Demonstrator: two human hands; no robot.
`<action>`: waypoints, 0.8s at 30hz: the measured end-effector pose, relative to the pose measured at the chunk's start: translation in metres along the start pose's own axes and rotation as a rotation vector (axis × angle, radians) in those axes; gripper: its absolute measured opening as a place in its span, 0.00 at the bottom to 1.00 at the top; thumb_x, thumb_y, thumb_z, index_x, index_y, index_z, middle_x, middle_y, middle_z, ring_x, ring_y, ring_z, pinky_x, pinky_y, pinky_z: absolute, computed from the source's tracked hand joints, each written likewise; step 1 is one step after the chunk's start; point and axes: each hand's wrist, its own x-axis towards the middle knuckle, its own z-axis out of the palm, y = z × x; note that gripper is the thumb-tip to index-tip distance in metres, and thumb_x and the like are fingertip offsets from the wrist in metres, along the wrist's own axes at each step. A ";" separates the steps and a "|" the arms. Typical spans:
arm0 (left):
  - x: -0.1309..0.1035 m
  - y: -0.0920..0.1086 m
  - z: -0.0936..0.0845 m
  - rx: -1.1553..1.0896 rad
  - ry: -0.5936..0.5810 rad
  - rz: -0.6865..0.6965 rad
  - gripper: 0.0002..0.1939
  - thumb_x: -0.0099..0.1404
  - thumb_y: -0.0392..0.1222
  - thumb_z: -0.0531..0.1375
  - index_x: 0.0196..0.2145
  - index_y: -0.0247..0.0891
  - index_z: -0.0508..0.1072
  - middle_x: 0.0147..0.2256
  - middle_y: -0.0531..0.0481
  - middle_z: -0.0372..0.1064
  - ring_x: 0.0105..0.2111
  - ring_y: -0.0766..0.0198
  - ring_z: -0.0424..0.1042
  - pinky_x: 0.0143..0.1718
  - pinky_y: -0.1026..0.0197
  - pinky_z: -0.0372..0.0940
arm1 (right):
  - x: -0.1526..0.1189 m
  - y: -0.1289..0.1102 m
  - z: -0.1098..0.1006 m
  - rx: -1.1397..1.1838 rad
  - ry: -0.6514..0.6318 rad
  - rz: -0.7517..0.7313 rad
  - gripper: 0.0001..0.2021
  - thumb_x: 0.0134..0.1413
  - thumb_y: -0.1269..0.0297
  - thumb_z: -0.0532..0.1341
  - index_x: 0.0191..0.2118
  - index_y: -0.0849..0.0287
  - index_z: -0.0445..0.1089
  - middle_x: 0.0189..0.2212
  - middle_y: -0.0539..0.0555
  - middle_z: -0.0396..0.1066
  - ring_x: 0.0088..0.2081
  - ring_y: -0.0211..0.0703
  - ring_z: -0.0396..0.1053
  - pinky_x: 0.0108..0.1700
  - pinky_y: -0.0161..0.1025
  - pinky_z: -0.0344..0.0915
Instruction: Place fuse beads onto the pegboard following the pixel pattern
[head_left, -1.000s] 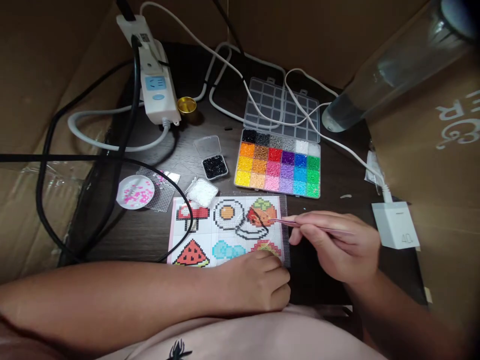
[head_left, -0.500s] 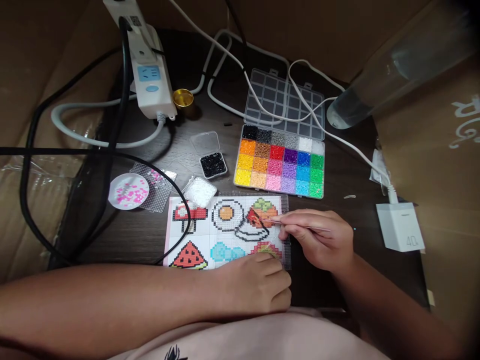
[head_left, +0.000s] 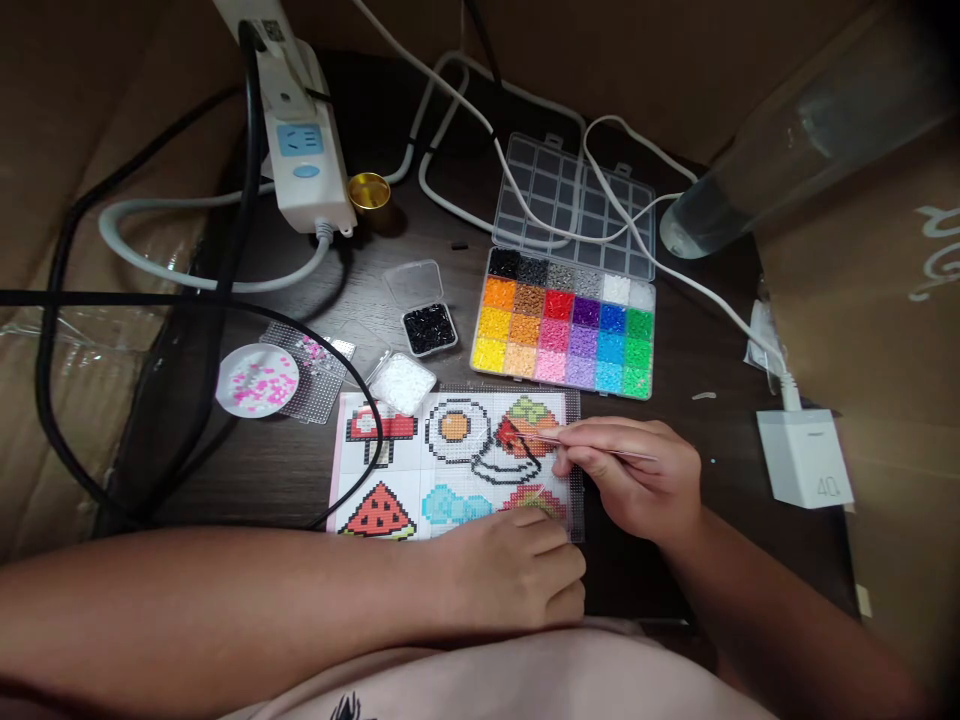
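My right hand is closed around thin tweezers, whose tips reach over the upper right of a clear pegboard. Beneath the pegboard lies a pattern sheet with pixel pictures: a mushroom, a fried egg, a watermelon slice and others. Black beads outline a curved shape on the board, with some red ones near the tweezer tips. Whether a bead sits in the tips is too small to tell. My left hand rests palm down, fingers curled, over the lower edge of the sheet; its fingertips are hidden.
Beyond the board stands an open bead case of many colours. Small boxes of black beads and white beads lie left of it. Further left are a white dish, a power strip and looping black cable.
My right hand and the tweezers have shifted very slightly left over the pegboard. The left hand stays in place; the whole view has moved a little.
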 end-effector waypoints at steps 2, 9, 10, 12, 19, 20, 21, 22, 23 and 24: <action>0.001 0.000 0.000 0.002 0.001 0.004 0.11 0.67 0.33 0.58 0.26 0.38 0.69 0.25 0.54 0.62 0.25 0.64 0.60 0.27 0.59 0.56 | -0.001 0.000 0.000 0.000 -0.005 0.008 0.15 0.57 0.79 0.62 0.45 0.56 0.80 0.32 0.53 0.82 0.26 0.39 0.78 0.28 0.35 0.77; 0.000 0.001 0.000 0.009 0.004 0.006 0.10 0.67 0.33 0.59 0.27 0.39 0.69 0.25 0.54 0.62 0.25 0.64 0.60 0.27 0.59 0.56 | -0.001 0.000 0.002 -0.012 0.001 0.052 0.13 0.59 0.76 0.62 0.44 0.56 0.80 0.31 0.53 0.82 0.25 0.39 0.78 0.27 0.35 0.77; 0.000 0.001 0.000 0.010 0.005 0.006 0.10 0.67 0.33 0.58 0.27 0.39 0.68 0.25 0.54 0.62 0.25 0.64 0.60 0.27 0.59 0.56 | 0.000 0.000 0.003 -0.015 0.002 0.058 0.13 0.59 0.76 0.63 0.44 0.56 0.80 0.31 0.53 0.82 0.25 0.39 0.78 0.27 0.35 0.77; 0.000 0.001 0.001 0.012 0.005 0.005 0.10 0.68 0.34 0.58 0.27 0.38 0.68 0.25 0.54 0.62 0.25 0.64 0.60 0.27 0.59 0.56 | 0.000 0.000 0.003 -0.012 0.007 0.059 0.13 0.58 0.76 0.63 0.44 0.55 0.81 0.31 0.53 0.82 0.24 0.39 0.78 0.27 0.35 0.77; -0.001 0.001 0.002 0.013 -0.003 0.006 0.10 0.69 0.34 0.57 0.27 0.38 0.68 0.25 0.54 0.62 0.25 0.64 0.60 0.28 0.59 0.55 | 0.000 0.000 0.004 -0.035 -0.003 0.072 0.12 0.59 0.75 0.62 0.44 0.57 0.80 0.33 0.54 0.82 0.25 0.40 0.79 0.28 0.36 0.77; -0.001 0.001 0.002 0.012 -0.001 0.006 0.10 0.68 0.34 0.57 0.27 0.38 0.68 0.25 0.54 0.62 0.25 0.64 0.60 0.28 0.59 0.55 | 0.000 0.000 0.004 -0.041 -0.001 0.072 0.12 0.59 0.75 0.62 0.43 0.57 0.80 0.33 0.54 0.83 0.25 0.40 0.79 0.28 0.36 0.77; -0.001 0.001 0.002 0.012 0.000 0.006 0.10 0.68 0.34 0.58 0.27 0.38 0.68 0.25 0.54 0.62 0.25 0.64 0.60 0.28 0.59 0.55 | 0.000 0.000 0.003 -0.047 0.003 0.071 0.12 0.59 0.75 0.62 0.43 0.57 0.81 0.33 0.54 0.83 0.25 0.40 0.78 0.27 0.35 0.77; -0.001 0.001 0.002 0.011 0.000 0.004 0.10 0.68 0.34 0.58 0.27 0.38 0.68 0.25 0.54 0.62 0.25 0.64 0.60 0.28 0.59 0.55 | 0.001 0.000 0.003 -0.054 0.009 0.070 0.11 0.59 0.75 0.62 0.43 0.56 0.81 0.33 0.54 0.82 0.24 0.39 0.78 0.27 0.35 0.77; -0.001 0.001 0.002 0.009 0.001 0.003 0.10 0.68 0.34 0.58 0.27 0.38 0.68 0.25 0.54 0.62 0.25 0.64 0.60 0.28 0.59 0.55 | 0.001 0.000 0.003 -0.060 0.012 0.069 0.12 0.59 0.75 0.62 0.43 0.56 0.81 0.32 0.53 0.82 0.24 0.39 0.78 0.27 0.35 0.77; -0.001 0.001 0.002 0.008 0.002 0.001 0.10 0.68 0.34 0.58 0.27 0.39 0.68 0.25 0.54 0.62 0.25 0.64 0.60 0.28 0.59 0.55 | 0.000 0.000 0.003 -0.063 0.012 0.066 0.12 0.59 0.75 0.62 0.43 0.56 0.80 0.31 0.53 0.82 0.24 0.39 0.78 0.27 0.35 0.77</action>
